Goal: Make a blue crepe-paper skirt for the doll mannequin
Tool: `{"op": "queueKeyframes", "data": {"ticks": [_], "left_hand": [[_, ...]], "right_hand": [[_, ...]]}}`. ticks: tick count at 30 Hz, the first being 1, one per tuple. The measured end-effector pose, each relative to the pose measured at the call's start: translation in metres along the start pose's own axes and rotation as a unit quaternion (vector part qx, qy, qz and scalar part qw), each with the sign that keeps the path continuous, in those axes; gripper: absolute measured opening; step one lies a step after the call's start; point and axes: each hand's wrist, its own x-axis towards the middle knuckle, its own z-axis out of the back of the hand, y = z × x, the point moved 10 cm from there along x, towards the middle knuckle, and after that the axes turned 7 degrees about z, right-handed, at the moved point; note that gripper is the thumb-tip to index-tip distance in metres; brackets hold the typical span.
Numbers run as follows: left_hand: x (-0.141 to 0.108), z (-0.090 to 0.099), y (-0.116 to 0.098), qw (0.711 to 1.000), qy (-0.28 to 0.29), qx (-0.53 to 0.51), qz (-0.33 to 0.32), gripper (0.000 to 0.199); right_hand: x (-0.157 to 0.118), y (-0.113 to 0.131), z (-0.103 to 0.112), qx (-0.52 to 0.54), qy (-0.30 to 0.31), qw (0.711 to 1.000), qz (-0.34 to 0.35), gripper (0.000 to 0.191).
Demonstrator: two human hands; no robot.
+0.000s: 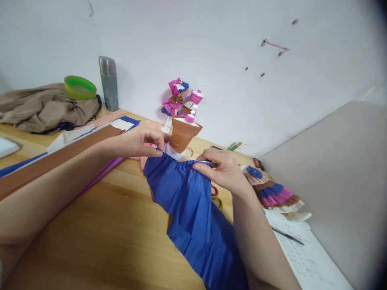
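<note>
Left fingers (155,152): your thumb and index are pressed together, pinching the top corner of the blue crepe paper (184,197).
Right fingers (203,170): your thumb lies on the paper's near face at the top edge, with the index folded over behind it; the other fingertips are hidden, so I cannot tell their grip.
Blue crepe paper: it hangs from the centre of the frame to the bottom edge, right of middle, gathered along the top.
Why two pinches: probably so the span between your hands is controlled and the small pleats don't slip loose.
Brown-wrapped figure (185,135): upright just above centre, its white lower part (173,152) right behind the blue edge; whether they touch is unclear.
Scissors (215,190): handles peek out beside the paper, seemingly left within reach.
Brown crepe strip (72,159): laid flat on the counter (115,229), left of frame, perhaps to leave the middle free.
</note>
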Motion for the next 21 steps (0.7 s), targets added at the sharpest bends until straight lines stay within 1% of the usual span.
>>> {"op": "queueKeyframes", "data": {"ticks": [3, 8, 11, 17, 21], "left_hand": [[0.0, -0.002, 0.001, 1.0, 0.002, -0.006, 0.003, 0.011], [0.001, 0.004, -0.004, 0.999, -0.021, -0.021, -0.012, 0.013], [0.003, 0.006, -0.005, 0.999, -0.033, -0.017, -0.024, 0.012], [0.008, 0.006, 0.005, 0.996, -0.054, -0.059, -0.023, 0.011], [0.008, 0.006, 0.013, 0.995, -0.057, -0.078, -0.012, 0.013]], "right_hand": [[0.0, -0.003, -0.002, -0.005, 0.002, 1.0, 0.001, 0.026], [-0.002, -0.002, 0.008, -0.03, -0.011, 0.999, -0.017, 0.028], [-0.002, -0.003, 0.01, -0.033, -0.012, 0.999, -0.03, 0.03], [-0.002, -0.014, 0.006, -0.034, -0.013, 0.998, -0.06, 0.031], [-0.004, -0.017, 0.014, -0.032, -0.048, 0.995, -0.077, 0.029]]}}
